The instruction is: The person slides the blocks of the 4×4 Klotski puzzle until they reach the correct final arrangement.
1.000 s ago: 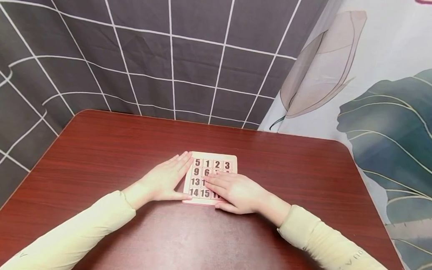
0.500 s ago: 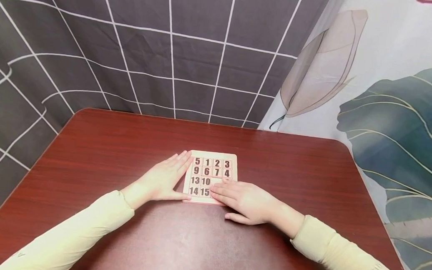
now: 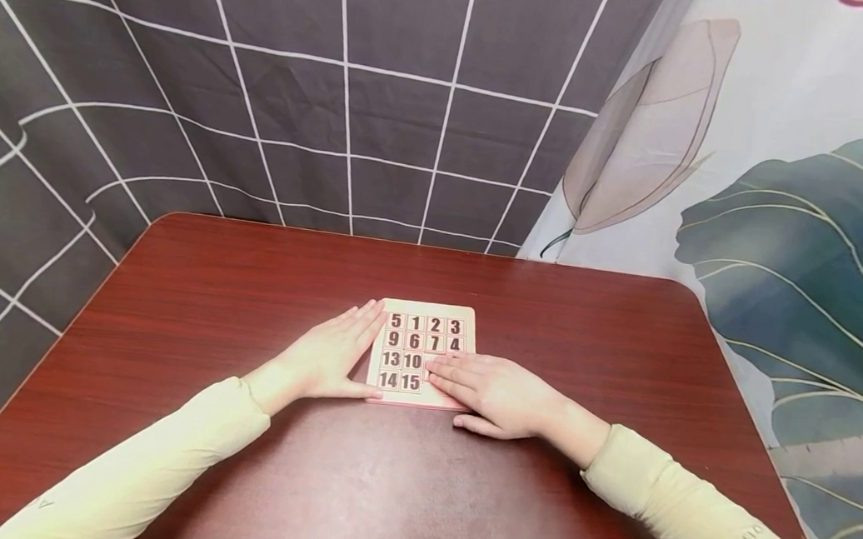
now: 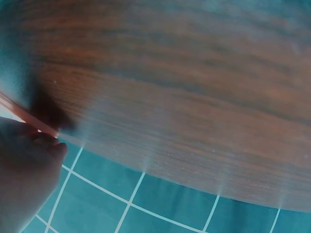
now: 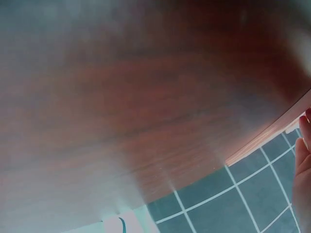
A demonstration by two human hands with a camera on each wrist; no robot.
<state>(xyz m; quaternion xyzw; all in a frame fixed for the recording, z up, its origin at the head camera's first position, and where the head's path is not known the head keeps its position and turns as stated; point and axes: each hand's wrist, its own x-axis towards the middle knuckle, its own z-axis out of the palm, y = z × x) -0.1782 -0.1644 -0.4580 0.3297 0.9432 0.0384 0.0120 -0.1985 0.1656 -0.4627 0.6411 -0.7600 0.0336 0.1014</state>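
A number sliding puzzle (image 3: 410,400) with a pale frame and square tiles lies flat on the table. Its top row reads 5, 1, 2, 3, the second 9, 6, 7, 4; 13 and 10 show below, then 14 and 15. My left hand (image 3: 323,356) rests along its left edge, fingers straight and thumb at the lower left corner. With fingers extended, my right hand (image 3: 509,396) touches the lower right tiles and hides them; its thumb is off the frame. Each wrist view catches part of a hand: left hand (image 4: 29,170), right hand (image 5: 303,165), both at the puzzle's side.
The reddish-brown wooden table (image 3: 251,265) has rounded far corners. Behind it hangs a dark grey curtain (image 3: 396,25) with white grid lines. A white curtain with a large leaf print (image 3: 802,237) hangs at the right.
My right hand has drawn back to the right, then risen slightly, uncovering the 7, 4 and 10 tiles. An empty slot right of 10, visible half a second ago, is now covered by fingertips. Left hand stays.
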